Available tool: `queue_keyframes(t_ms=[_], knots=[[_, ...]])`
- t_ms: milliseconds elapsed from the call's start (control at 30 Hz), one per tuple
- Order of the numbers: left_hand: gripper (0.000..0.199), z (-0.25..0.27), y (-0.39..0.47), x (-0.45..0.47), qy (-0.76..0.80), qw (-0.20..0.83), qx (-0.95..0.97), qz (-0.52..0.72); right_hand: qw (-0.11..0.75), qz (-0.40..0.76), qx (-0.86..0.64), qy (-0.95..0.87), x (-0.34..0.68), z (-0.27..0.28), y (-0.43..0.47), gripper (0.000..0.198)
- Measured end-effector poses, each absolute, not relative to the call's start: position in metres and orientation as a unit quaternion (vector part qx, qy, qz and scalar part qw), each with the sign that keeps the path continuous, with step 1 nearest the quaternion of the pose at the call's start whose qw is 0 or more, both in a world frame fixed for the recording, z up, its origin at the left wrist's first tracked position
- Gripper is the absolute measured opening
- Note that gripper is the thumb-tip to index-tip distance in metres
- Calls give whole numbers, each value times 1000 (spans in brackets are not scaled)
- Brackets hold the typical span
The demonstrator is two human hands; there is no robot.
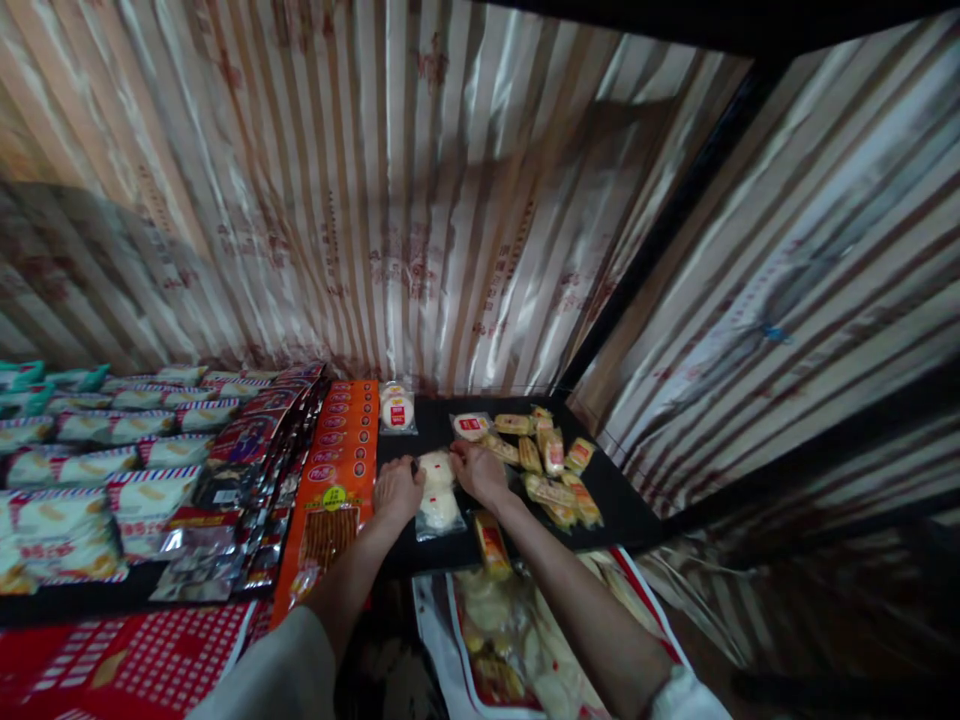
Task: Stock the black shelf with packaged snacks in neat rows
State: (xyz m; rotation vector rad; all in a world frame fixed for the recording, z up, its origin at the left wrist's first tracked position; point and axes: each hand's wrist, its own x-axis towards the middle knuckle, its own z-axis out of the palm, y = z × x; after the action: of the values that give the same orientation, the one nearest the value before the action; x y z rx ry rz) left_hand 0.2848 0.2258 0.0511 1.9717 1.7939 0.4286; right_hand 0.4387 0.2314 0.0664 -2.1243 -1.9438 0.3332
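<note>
A clear pack of white round cakes, each marked with a small red dot, lies on the black shelf in front of me. My left hand has its fingers curled at the pack's upper left edge. On the opposite side, my right hand pinches the upper right edge. Just past my right fingers is a round pack with a red label. Another round white pack sits farther back on the left. Below my right wrist, a yellow-orange packet rests at the shelf's front edge.
Small wrapped yellow snacks are scattered to the right. Orange snack packs, dark red packets and rows of white bags fill the left. An open bag of cakes lies below; a striped sheet hangs behind.
</note>
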Motion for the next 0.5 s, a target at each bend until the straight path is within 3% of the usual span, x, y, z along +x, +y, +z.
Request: queue_keyframes(t_ms=[100,200,500], knots=[[39,50,230,289,656,218,705,156,76,94,-716,-687,429,64,235,30],[47,44,238,291,647,280,680,202,64,80,-712,-695,426,58,237,28],[64,42,238,304,545,456,540,451,251,176,-695,-650,433,63,224,39]])
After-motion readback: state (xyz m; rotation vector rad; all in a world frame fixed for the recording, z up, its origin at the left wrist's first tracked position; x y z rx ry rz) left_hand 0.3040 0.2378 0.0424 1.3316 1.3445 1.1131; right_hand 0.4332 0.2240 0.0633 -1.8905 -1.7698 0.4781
